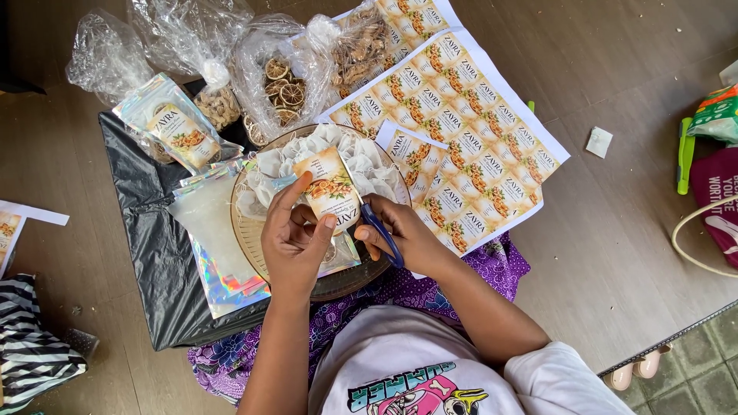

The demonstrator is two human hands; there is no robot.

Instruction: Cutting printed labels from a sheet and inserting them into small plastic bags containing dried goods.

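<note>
Glossy paper label (329, 190) pinched by left hand (294, 240) fingers; right hand (405, 234) fingers gripping blue-handled scissors (378, 224).

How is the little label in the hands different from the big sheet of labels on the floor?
The little label is one single piece, pinched in the left hand while the right hand works blue-handled scissors along its edge; the big sheet holds many labels in rows. The label is lifted over the round tray; the sheet lies flat. Both show the same orange-and-cream design.
</note>
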